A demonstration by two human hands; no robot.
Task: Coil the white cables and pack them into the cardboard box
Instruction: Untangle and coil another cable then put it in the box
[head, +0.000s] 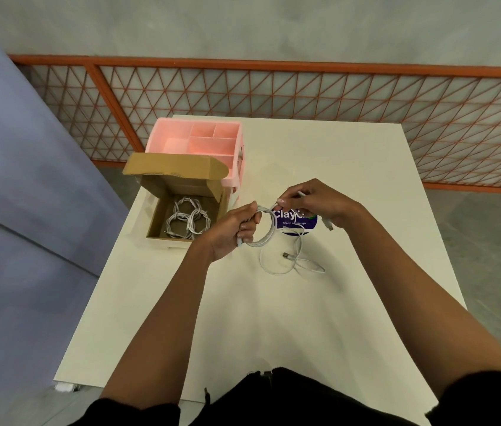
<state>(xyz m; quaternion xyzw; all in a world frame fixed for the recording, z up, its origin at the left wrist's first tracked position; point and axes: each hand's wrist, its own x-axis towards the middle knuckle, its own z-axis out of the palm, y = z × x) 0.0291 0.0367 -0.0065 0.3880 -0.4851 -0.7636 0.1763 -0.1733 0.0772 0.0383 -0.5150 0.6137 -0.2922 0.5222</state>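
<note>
Well, at nine o'clock from the hands, the open cardboard box [181, 186] contains several coiled cables [186, 221], with a pink organizer [200, 139] just behind it at twelve. The left hand [237, 229] grips the loops of a half-wound white cable [269, 232], the right hand [313, 201] pinches its strand, and a loose tail [292, 265] lies on the bench [320, 318] at five o'clock. Light, limp and slick, the cable likely springs open unless it is held where the loops bunch together.

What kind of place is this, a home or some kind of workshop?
Probably a workshop or warehouse-like hall, not a home: bare concrete floor, an orange metal mesh fence, and a plain white table with a cardboard box of coiled cables.
</note>
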